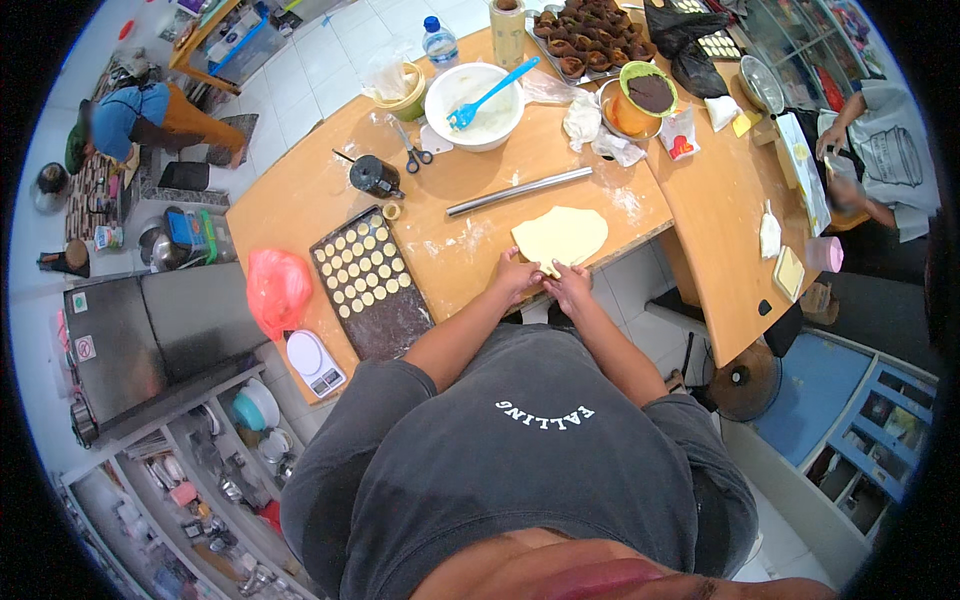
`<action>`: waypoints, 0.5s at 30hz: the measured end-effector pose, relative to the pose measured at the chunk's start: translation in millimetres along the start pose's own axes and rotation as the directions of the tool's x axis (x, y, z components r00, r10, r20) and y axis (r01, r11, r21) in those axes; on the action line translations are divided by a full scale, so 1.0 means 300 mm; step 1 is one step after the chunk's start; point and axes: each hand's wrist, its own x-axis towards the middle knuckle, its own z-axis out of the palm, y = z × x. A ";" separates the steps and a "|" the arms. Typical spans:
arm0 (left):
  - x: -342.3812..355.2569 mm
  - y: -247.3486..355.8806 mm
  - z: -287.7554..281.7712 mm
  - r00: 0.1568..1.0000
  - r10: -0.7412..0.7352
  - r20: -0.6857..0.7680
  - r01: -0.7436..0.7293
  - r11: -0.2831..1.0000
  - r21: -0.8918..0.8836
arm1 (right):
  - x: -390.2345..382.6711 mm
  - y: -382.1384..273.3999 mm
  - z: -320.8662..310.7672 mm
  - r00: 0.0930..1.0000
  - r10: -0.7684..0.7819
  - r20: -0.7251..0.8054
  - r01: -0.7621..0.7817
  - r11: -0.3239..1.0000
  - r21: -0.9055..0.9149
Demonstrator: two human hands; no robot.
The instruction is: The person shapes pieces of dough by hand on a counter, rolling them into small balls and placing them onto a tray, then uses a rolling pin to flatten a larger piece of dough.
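Observation:
A pale yellow sheet of rolled dough (562,236) lies on the wooden table near its front edge. My left hand (516,275) grips its near-left rim, fingers closed on it. Beside it, my right hand (571,286) pinches the near edge between thumb and fingers. Just beyond the dough rests a metal rolling rod (520,192), lying at a slant. To the left, a dark baking tray (385,325) carries rows of small round dough pieces (362,262). A small round cutter-like ring (392,211) sits by the tray's far right corner.
Farther back stand a white bowl (440,100) with a blue spatula (490,95), scissors (411,148) and a black mug-like container (375,177). A kitchen scale (314,362) and red plastic bag (277,288) are at left. Another person's hands (832,140) work at far right.

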 end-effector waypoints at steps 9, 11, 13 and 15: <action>-0.015 -0.047 -0.038 0.999 0.014 0.034 -0.017 0.997 0.076 | 0.024 0.073 -0.013 0.933 -0.292 -0.211 0.260 0.951 -0.164; 0.022 -0.090 -0.073 0.998 0.044 0.034 -0.046 0.997 0.059 | -0.026 0.071 0.030 0.951 -0.195 -0.241 0.176 0.980 -0.096; 0.023 -0.082 -0.076 0.999 0.019 0.040 -0.021 0.999 0.042 | -0.042 0.082 0.065 0.932 -0.230 -0.281 0.209 0.973 -0.104; -0.007 -0.068 -0.072 0.999 -0.007 0.044 0.006 1.000 0.029 | -0.047 0.095 0.073 0.911 -0.261 -0.320 0.238 0.965 -0.110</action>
